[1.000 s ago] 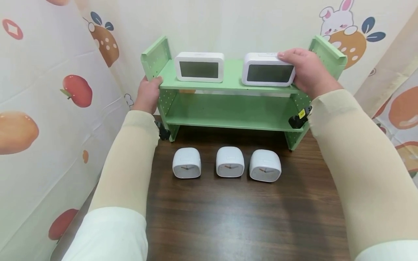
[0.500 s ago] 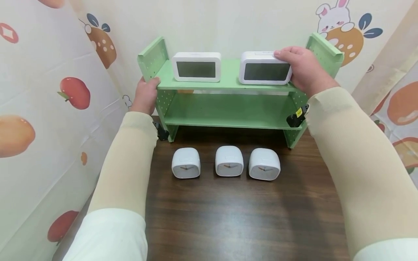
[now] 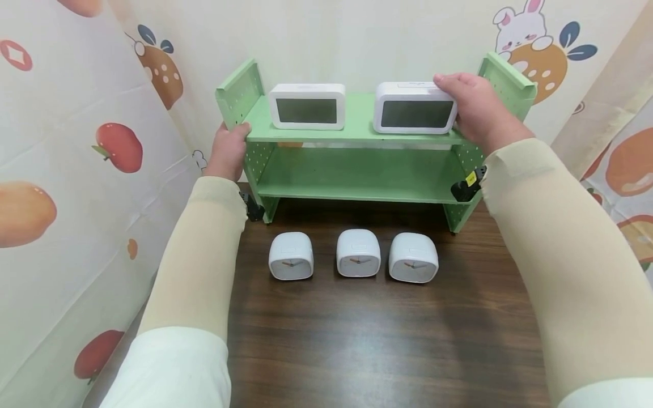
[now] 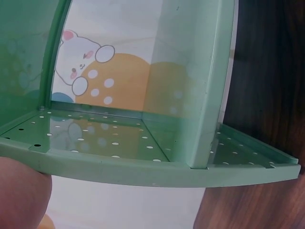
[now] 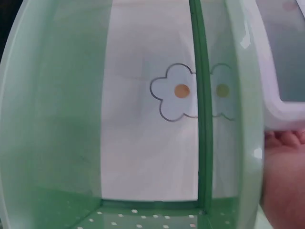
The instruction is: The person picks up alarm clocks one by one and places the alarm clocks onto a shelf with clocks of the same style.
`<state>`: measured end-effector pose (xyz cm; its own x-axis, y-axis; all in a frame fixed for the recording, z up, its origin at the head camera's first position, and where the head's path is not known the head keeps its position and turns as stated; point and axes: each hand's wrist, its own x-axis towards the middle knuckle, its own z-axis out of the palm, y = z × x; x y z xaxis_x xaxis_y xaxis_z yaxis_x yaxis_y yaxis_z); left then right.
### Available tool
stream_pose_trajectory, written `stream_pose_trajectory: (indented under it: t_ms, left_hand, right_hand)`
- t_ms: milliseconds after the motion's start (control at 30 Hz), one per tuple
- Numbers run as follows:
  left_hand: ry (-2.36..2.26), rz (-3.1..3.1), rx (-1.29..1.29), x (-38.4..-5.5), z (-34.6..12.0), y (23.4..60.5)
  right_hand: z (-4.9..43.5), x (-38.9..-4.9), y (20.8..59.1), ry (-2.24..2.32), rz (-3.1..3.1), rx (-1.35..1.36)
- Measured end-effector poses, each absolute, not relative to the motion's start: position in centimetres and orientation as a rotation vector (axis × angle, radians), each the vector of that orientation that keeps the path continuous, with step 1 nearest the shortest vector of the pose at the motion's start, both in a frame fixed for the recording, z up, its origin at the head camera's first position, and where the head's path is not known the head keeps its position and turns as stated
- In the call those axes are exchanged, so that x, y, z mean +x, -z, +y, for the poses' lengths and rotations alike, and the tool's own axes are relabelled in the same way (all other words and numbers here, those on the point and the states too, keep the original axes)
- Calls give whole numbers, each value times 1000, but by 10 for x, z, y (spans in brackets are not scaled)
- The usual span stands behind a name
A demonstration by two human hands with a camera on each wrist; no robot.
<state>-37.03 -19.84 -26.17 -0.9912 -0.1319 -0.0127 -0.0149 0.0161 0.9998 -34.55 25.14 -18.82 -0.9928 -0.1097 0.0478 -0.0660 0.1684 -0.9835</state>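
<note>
A green two-tier metal shelf (image 3: 357,173) stands against the wall. My left hand (image 3: 228,150) grips its left side panel at the upper board, the thumb over the front edge; part of that hand (image 4: 21,195) shows in the left wrist view. On the upper board sit two white digital alarm clocks with blank grey screens. My right hand (image 3: 479,110) holds the right clock (image 3: 400,116) by its right end, thumb on top, other fingers mostly hidden behind. The left clock (image 3: 308,123) stands apart from both hands. In the right wrist view, curled fingers show beside the clock's edge (image 5: 274,107).
Three small white analog clocks stand in a row on the dark wooden table before the shelf: a left one (image 3: 291,249), a middle one (image 3: 358,243) and a right one (image 3: 413,249). Patterned cloth (image 3: 76,187) hangs at the left, back and right.
The head view has shifted slightly. My right thumb has slid a little to the right along the clock's top. My left hand keeps its hold, and the clocks stay in place.
</note>
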Motion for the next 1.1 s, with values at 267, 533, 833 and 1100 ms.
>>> stream_pose_trajectory:
  t_ms: [267, 533, 833, 1100]
  left_hand:
    - [2146, -2184, 180, -366, -199, 259]
    - [2152, -2175, 181, -366, -203, 256]
    - [2171, -2157, 173, -365, -200, 260]
    - [2150, -2170, 158, -365, -196, 261]
  right_hand:
    - [264, -328, 179, 1701, 2637, -60]
    - [267, -299, 187, 1750, 2710, 4]
    - [271, -266, 224, 1851, 2834, -251]
    - [260, -240, 260, 2066, 2795, -388]
